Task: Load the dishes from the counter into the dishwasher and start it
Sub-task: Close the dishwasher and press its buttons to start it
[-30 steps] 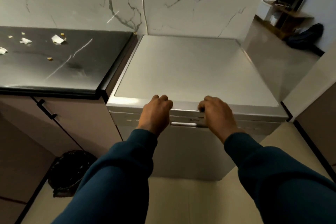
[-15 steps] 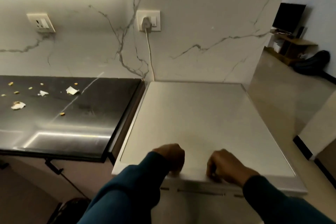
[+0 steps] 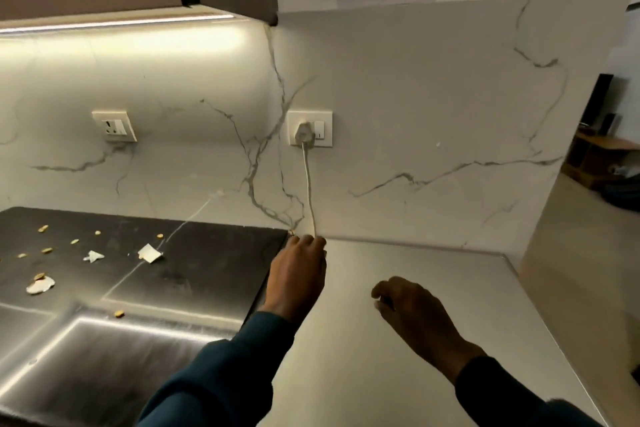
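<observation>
we are reaching our left hand (image 3: 298, 274) forward over the back left corner of the dishwasher (image 3: 433, 288) top, arm stretched out in a dark blue sleeve (image 3: 221, 378); its fingertips are ending at the foot of the white cord (image 3: 308, 184), and we cannot tell whether they are pinching the cord or only touching it. our right hand (image 3: 412, 312) is hovering above the dishwasher's pale top, fingers loosely curled and holding nothing. the cord is running up the marble wall (image 3: 433, 121) to a plug (image 3: 304, 133) seated in the wall socket (image 3: 310, 129); a second socket (image 3: 114, 125) is sitting further left. the dark counter (image 3: 145, 288) just beside our left hand is carrying only paper scraps (image 3: 149, 252) and crumbs (image 3: 43, 228), no dishes showing. the dishwasher is lying directly beneath both hands, its door out of sight below the frame.
</observation>
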